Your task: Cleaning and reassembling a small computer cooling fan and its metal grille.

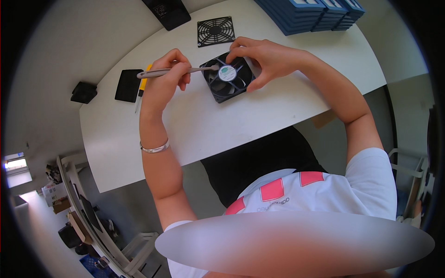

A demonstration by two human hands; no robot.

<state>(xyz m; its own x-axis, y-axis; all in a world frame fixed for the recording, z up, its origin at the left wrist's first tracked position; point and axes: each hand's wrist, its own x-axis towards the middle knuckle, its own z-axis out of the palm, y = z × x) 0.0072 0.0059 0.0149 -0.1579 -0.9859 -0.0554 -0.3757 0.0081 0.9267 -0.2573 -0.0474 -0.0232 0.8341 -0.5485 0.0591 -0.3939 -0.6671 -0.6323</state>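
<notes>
At the far left, a small, dark, angular block (84, 92) sits just outside the curved rim of a smooth, pale worktop (208, 127). Inside that rim lies a flat, matte black tray (127, 85), four-sided with rounded corners. Just right of it, a screwdriver (144, 85) with a yellow-and-black handle and a thin metal shaft rests on the worktop, partly hidden by the person's left forearm, which wears a polished, silvery bangle (155, 148). Above, at the far edge, stands a glossy black slab with a screen (167, 13).

The left hand (168, 76) pinches a slender, smooth, grey-beige brush (160, 72) between thumb and fingers, the remaining fingers curled inward. The brush points right, its narrow tip over the open face of a square black fan (227, 73), just left of the hub; whether the tip touches cannot be told. Beyond the fan, apart from it, a square black guard (216, 31) of concentric rings and ribs lies flat.

The fan sits near the worktop's middle, its rigid frame enclosing curved blades, straight struts and a round, pale, green-marked label. From the right, the right hand (271, 58) clasps it, thumb against the lower right side, fingers arched over the upper edge. At far right, blue, straight-edged trays (308, 16) rise in neat, layered stacks.
</notes>
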